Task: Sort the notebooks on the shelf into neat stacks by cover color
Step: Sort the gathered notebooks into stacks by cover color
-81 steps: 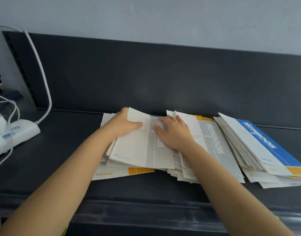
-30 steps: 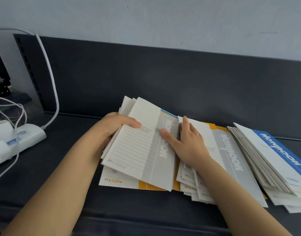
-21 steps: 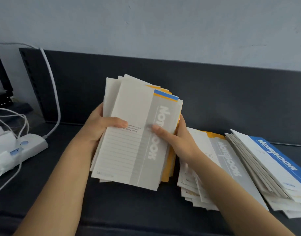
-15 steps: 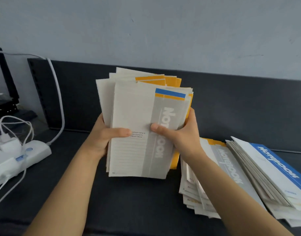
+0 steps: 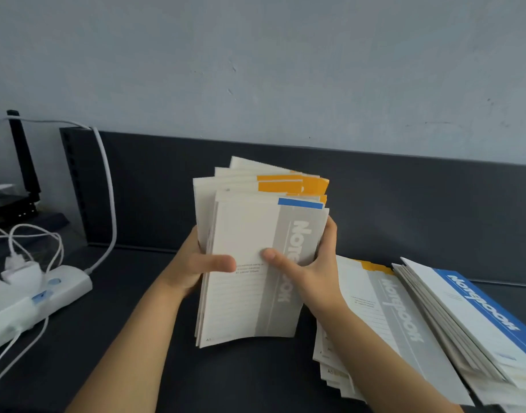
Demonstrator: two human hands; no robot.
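I hold a bundle of notebooks upright above the dark shelf. Its front cover is white with a grey band; blue and orange cover edges stick out unevenly at the top. My left hand grips the bundle's left side, thumb on the front cover. My right hand grips its right side, thumb pressed on the grey band. On the shelf to the right lies a loose pile topped by a grey-band notebook. Further right lies a fanned pile topped by a blue-band notebook.
A white power strip with a plugged adapter and white cables sits at the left. A dark back panel runs behind the shelf under a pale wall. A black rack stands at the far left.
Both hands lifted the left pile off the shelf and turned it upright. The covers' top edges now show fanned at the top.
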